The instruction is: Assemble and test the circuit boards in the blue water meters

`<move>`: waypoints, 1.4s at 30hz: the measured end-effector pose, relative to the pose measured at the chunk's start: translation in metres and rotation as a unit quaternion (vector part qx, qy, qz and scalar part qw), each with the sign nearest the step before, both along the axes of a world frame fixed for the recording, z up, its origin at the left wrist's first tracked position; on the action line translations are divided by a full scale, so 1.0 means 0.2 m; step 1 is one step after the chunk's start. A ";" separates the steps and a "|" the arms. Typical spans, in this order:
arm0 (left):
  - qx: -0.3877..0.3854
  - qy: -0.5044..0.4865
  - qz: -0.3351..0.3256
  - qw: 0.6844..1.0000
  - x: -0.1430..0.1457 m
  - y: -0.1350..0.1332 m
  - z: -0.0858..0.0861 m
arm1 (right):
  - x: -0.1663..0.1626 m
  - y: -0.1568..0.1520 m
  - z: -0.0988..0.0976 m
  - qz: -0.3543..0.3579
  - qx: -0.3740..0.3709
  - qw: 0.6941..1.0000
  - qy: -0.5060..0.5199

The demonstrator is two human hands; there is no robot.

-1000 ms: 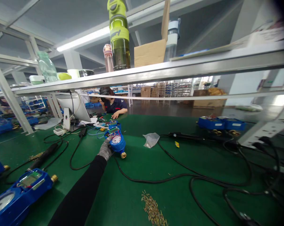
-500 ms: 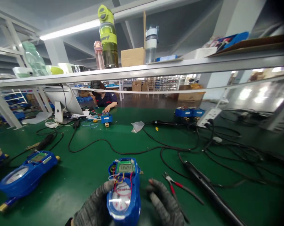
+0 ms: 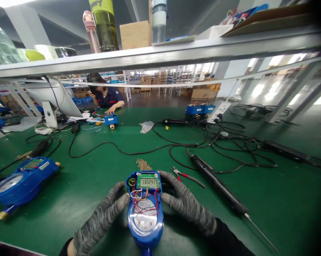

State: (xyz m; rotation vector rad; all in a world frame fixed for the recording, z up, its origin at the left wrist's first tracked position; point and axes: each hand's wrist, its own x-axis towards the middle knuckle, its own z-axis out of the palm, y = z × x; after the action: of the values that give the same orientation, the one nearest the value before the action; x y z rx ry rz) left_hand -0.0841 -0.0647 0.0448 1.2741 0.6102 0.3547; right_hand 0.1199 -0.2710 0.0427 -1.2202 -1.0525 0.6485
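Observation:
A blue water meter (image 3: 145, 209) lies on the green table (image 3: 96, 177) right in front of me, its cover off, with a lit display and loose red, yellow and blue wires showing. My left hand (image 3: 102, 217), in a grey knit glove, grips the meter's left side. On the meter's right side rests my gloved right hand (image 3: 184, 202), fingers curled against the body near the display. Both hands hold the meter flat on the table.
Red-handled pliers (image 3: 185, 175) and a black soldering iron (image 3: 216, 183) lie right of the meter; a pile of small brass parts (image 3: 143, 164) lies behind it. Another blue meter (image 3: 19, 181) lies at the left. Black cables cross the table. A person sits at the far side.
My left hand reached far out for the meter, then drew it close. Both hands have since closed on its sides, and the view has tipped downward.

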 end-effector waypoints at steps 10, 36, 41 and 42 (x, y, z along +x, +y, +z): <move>0.023 -0.087 -0.072 0.993 0.36 0.04 0.05 | 0.02 0.03 0.03 0.012 -0.005 1.000 0.026; 0.074 -0.127 -0.107 0.983 0.36 0.09 0.05 | 0.00 0.04 0.18 -0.221 0.091 0.897 -0.371; 0.129 -0.144 -0.177 0.965 0.35 0.05 0.19 | 0.02 0.06 0.17 -0.253 0.112 0.876 -0.396; 0.127 -0.152 -0.204 0.959 0.36 0.04 0.20 | 0.02 0.07 0.16 -0.255 0.117 0.876 -0.392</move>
State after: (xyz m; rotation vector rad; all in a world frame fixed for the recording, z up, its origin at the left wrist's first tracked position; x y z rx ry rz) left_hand -0.0131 -0.0559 0.0848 1.5151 0.0325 0.2821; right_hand 0.1245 -0.2573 0.0751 -1.4957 -1.3295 -0.4297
